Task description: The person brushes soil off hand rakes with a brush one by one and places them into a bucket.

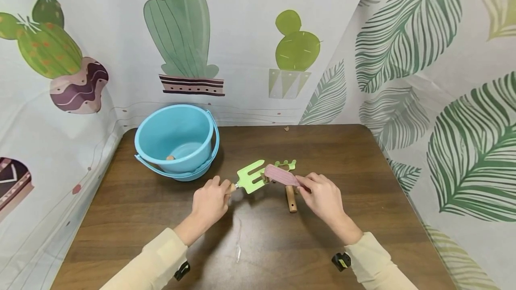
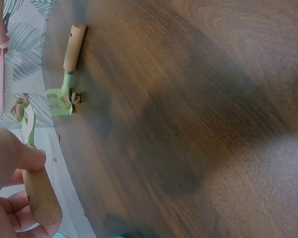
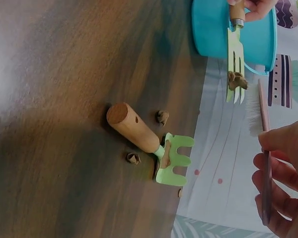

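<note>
My left hand (image 1: 209, 202) grips the wooden handle of a garden hand fork (image 1: 247, 181), its green tines pointing right, above the table. A brown, dried-looking clump (image 3: 237, 81) clings to the tines. My right hand (image 1: 324, 196) pinches a pink brush (image 1: 282, 176) by its handle. In the right wrist view, its white bristles (image 3: 253, 113) face the fork tines, close by the clump. Below the brush, a small green hand rake (image 3: 178, 158) with a wooden handle (image 1: 291, 199) lies on the table. Brown bits (image 3: 162, 117) lie around it.
A light blue bucket (image 1: 195, 162) with its handle lowered stands at the back left of the brown wooden table (image 1: 258, 254). Inside it shows a small brownish piece (image 1: 170, 158). Behind the table hangs a cloth (image 1: 246, 48) printed with cacti and leaves.
</note>
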Demonstrator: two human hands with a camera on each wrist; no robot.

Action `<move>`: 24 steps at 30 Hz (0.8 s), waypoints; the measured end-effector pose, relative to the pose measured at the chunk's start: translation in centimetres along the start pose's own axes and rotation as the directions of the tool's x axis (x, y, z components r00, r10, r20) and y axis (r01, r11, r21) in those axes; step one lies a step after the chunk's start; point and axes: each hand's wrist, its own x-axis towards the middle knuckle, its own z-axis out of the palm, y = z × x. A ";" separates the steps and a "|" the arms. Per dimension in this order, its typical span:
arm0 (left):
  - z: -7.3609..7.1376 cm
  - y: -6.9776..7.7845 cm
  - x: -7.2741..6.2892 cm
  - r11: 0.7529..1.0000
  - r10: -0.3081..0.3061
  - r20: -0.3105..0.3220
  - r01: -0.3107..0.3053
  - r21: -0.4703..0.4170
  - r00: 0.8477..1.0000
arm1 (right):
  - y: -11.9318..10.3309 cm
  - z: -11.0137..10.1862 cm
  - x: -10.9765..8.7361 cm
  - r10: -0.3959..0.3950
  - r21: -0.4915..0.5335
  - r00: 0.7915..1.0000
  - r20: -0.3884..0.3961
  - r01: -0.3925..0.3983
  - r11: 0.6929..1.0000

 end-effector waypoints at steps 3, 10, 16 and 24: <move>0.1 0.0 -0.1 1.000 -0.004 -0.003 0.004 -0.001 1.000 | -0.4 0.1 0.1 -0.001 0.025 1.000 -0.011 0.001 1.000; 0.2 -0.1 -0.3 1.000 -0.003 -0.001 0.003 0.012 1.000 | -1.5 1.0 0.0 -0.037 0.066 0.999 -0.037 0.039 0.997; 0.0 0.0 -0.3 1.000 -0.001 -0.003 0.001 -0.001 1.000 | -2.5 1.5 0.0 -0.077 0.086 0.997 -0.032 0.079 0.993; -0.2 0.0 -0.2 1.000 0.007 -0.020 -0.007 0.004 1.000 | -2.6 1.9 -0.2 -0.104 0.050 0.995 -0.004 0.104 0.993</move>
